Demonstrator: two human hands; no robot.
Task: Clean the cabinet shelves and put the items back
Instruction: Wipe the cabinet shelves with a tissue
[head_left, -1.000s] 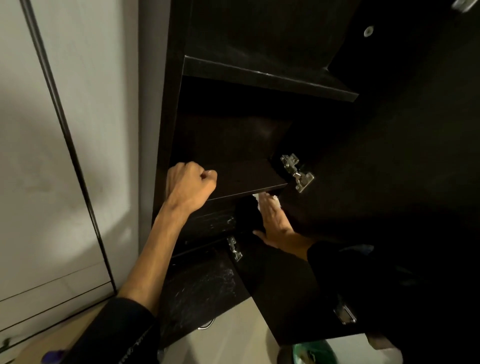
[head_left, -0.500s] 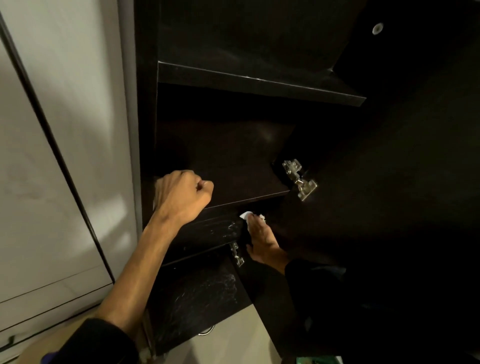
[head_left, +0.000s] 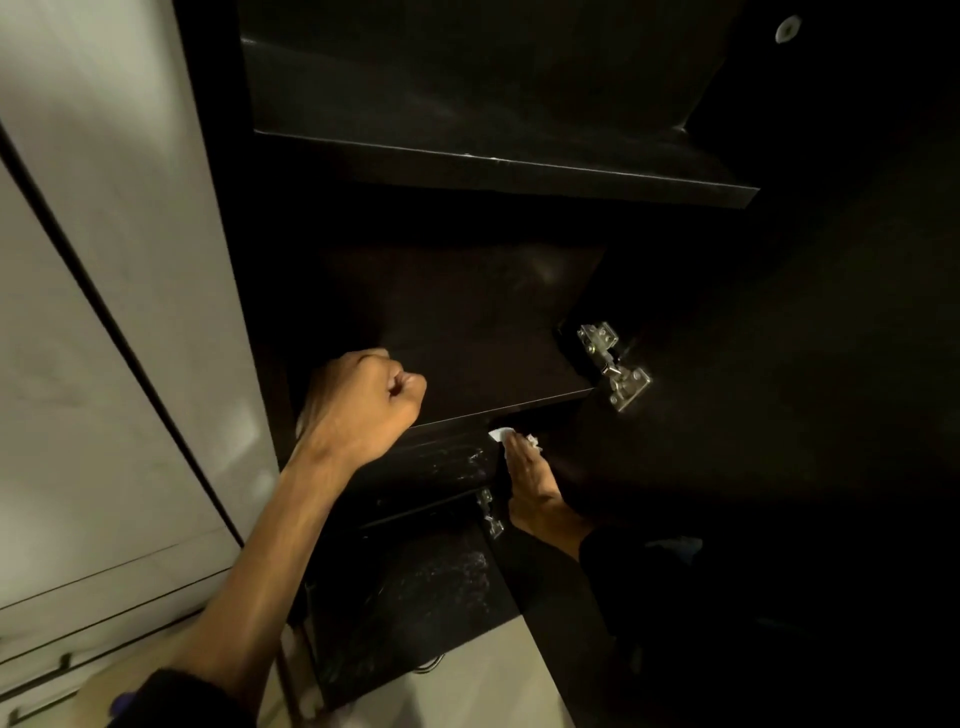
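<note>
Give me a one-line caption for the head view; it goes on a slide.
Left hand grips the shelf edge while right hand presses a white cloth below it.

The frame is dim. The right half sinks into near-black with detail lost. Warm light falls on the pale wall (head_left: 93, 260) at the left, streaked with soft shadows. Metal hinges (head_left: 613, 366) glint. Wide-angle bowing bends edge lines.

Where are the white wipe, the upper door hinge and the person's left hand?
white wipe (head_left: 503, 433), head view, on the bit showing past the fingertips.
upper door hinge (head_left: 613, 365), head view, on its metal arm.
left hand (head_left: 363, 402), head view, on the back of the fist.
</note>
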